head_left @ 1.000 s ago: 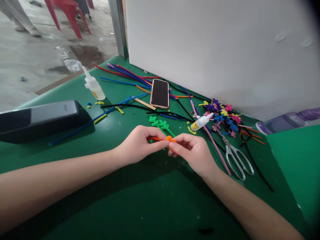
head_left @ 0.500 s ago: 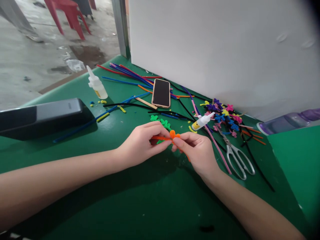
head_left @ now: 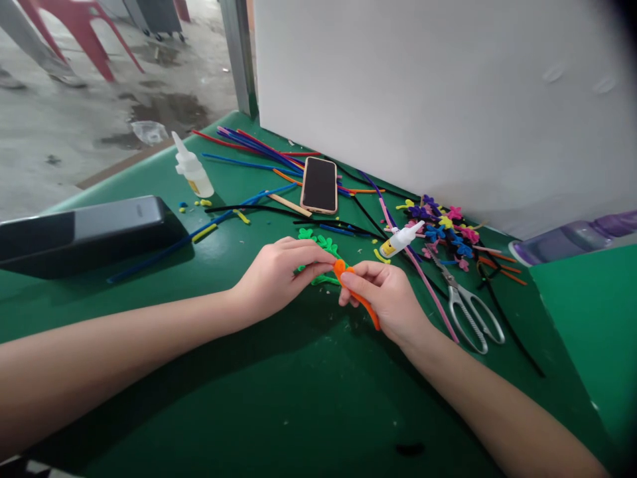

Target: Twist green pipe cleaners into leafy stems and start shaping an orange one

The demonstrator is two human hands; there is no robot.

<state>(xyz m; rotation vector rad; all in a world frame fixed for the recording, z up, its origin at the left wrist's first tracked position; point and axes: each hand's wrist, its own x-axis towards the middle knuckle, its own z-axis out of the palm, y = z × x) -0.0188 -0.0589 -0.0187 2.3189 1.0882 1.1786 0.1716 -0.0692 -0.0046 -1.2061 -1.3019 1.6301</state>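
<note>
An orange pipe cleaner, bent into small loops at its upper end, is pinched between the thumb and fingers of my right hand. Its tail slants down to the right below that hand. My left hand is closed at the fingertips on the looped end, from the left side. Just behind my fingers lie green pipe cleaner pieces shaped into loops, partly hidden by my left hand. A small white glue bottle lies tilted beyond my right hand.
Scissors lie right, beside a heap of pipe cleaner flowers. A phone rests on loose pipe cleaners at the back. Another glue bottle stands left, near a black box-like object. A purple bottle is far right.
The orange strand that stretched left into my left hand now hangs down to the right with the other end. My left fingers have shifted onto the looped top.
</note>
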